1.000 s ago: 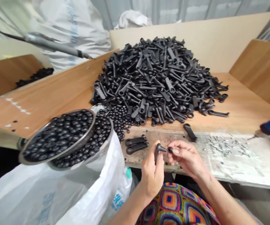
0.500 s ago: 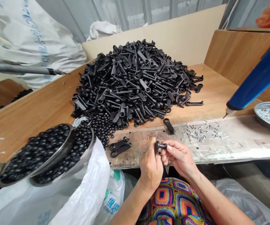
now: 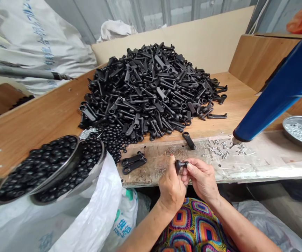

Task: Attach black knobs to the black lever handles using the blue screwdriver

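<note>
My left hand (image 3: 171,187) is closed around a black plastic lever piece (image 3: 179,164) at the near edge of the bench. My right hand (image 3: 200,178) pinches the same piece from the right, fingertips pressed on its end. A big heap of the same black lever pieces (image 3: 151,87) fills the middle of the wooden bench (image 3: 35,122). Two loose pieces (image 3: 134,163) lie left of my hands and one piece (image 3: 189,140) lies just beyond them. Small black beads (image 3: 114,140) spill at the heap's near left foot.
Two stacked metal bowls (image 3: 48,168) of black beads rest on a white plastic bag (image 3: 83,217) at the left. Small metal pins (image 3: 223,148) lie scattered right of my hands. A metal dish of pins (image 3: 301,129) sits far right. A blue tool (image 3: 277,98) hangs above the pins.
The view swung right, then steadied. My right hand brought a small black bead to the lever piece and now presses on its end. The blue tool swung in closer from the right.
</note>
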A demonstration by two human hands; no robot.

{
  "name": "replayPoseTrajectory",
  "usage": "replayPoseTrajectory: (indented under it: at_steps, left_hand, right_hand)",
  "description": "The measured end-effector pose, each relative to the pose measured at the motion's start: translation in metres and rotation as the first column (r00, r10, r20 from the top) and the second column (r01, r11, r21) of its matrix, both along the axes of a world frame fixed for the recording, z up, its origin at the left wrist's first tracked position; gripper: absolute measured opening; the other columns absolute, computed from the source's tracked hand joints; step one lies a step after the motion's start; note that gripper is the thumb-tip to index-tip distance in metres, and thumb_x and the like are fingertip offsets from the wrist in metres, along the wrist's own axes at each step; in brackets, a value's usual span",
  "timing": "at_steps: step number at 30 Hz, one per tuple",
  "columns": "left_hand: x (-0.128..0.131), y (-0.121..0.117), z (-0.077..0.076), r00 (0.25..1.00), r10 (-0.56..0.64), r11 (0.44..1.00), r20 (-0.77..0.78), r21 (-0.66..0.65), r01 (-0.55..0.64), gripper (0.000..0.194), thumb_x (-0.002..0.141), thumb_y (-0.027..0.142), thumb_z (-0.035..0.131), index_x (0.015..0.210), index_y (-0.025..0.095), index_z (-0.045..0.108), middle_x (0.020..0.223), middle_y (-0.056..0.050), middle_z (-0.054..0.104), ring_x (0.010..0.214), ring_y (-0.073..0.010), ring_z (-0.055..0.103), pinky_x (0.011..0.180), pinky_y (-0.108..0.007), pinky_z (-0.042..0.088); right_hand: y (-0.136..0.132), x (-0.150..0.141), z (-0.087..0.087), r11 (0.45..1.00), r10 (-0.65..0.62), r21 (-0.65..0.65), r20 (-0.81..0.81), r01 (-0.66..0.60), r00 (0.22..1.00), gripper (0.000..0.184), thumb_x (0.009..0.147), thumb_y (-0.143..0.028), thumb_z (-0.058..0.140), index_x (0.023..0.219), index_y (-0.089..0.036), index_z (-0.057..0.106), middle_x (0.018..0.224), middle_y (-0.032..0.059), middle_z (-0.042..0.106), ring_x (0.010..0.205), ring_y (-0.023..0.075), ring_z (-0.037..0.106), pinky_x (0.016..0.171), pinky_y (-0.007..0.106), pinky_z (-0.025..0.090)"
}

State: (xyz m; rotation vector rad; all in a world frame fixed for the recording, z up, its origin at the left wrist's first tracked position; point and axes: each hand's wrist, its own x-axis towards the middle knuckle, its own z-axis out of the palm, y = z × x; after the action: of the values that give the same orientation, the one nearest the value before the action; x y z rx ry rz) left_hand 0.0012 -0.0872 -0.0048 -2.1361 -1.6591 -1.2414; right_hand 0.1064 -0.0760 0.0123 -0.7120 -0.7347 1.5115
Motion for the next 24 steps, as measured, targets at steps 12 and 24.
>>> replayPoseTrajectory:
  at_steps: [12,24]
  left_hand:
    - [-0.085,-0.004,0.028,0.818,-0.021,0.485,0.575,-0.709,0.512,0.027,0.081,0.019,0.041,0.104,0.015,0.055,0.07,-0.001,0.063,0.044,-0.0108,0.056,0.041,-0.021,0.044]
    - [-0.145,0.011,0.006,0.902,0.106,0.916,-0.417,-0.312,-0.252,0.067,0.077,0.046,0.055,0.127,0.002,0.042,0.135,-0.023,0.04,0.129,-0.0385,0.027,0.1,-0.056,0.029]
  right_hand:
    - [0.023,-0.024,0.018,0.685,-0.325,0.44,0.898,-0.581,0.297,0.025,0.091,-0.025,0.042,0.097,-0.015,0.063,0.078,0.0082,0.067,0.072,0.0174,0.062,0.068,0.028,0.046]
    - [0.072,-0.12,0.04,0.701,-0.252,-0.07,0.907,-0.71,-0.338,0.025,0.087,-0.023,0.043,0.079,-0.014,0.064,0.078,0.0117,0.069,0.069,0.0211,0.065,0.057,0.024,0.041]
